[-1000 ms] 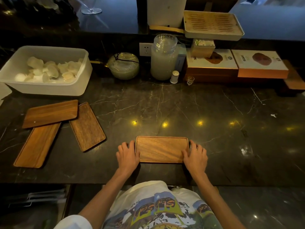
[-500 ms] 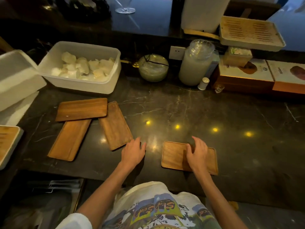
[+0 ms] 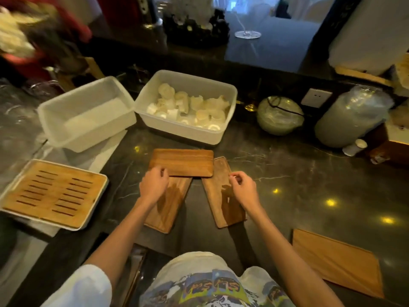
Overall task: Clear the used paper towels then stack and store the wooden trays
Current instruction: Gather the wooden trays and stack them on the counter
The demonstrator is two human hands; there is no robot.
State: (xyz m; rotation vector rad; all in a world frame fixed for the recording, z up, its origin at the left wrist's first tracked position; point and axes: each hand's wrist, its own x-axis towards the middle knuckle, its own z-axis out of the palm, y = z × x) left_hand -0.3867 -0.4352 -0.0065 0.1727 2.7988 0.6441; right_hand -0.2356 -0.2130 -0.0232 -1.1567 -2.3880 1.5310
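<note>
Three wooden trays lie together on the dark marble counter. A crosswise tray [image 3: 181, 162] overlaps the far ends of a left tray [image 3: 168, 209] and a darker right tray [image 3: 221, 196]. A fourth tray [image 3: 336, 262] lies alone at the near right. My left hand [image 3: 153, 187] pinches the crosswise tray's near-left corner. My right hand [image 3: 243, 189] hovers over the darker tray's right edge with its fingers curled; whether they grip it is unclear. Crumpled paper towels fill a white bin [image 3: 212, 138] behind the trays.
An empty white bin [image 3: 86, 120] stands at the far left, and a slatted bamboo tray [image 3: 53, 193] sits near the left edge. A covered bowl [image 3: 278, 116], a jar [image 3: 352, 118] and a wine glass [image 3: 247, 34] stand at the back. A blurred person is at the top left.
Both hands have left the lone tray and moved left to the group of three trays. My view has swung left, so the lone tray now lies at the near right.
</note>
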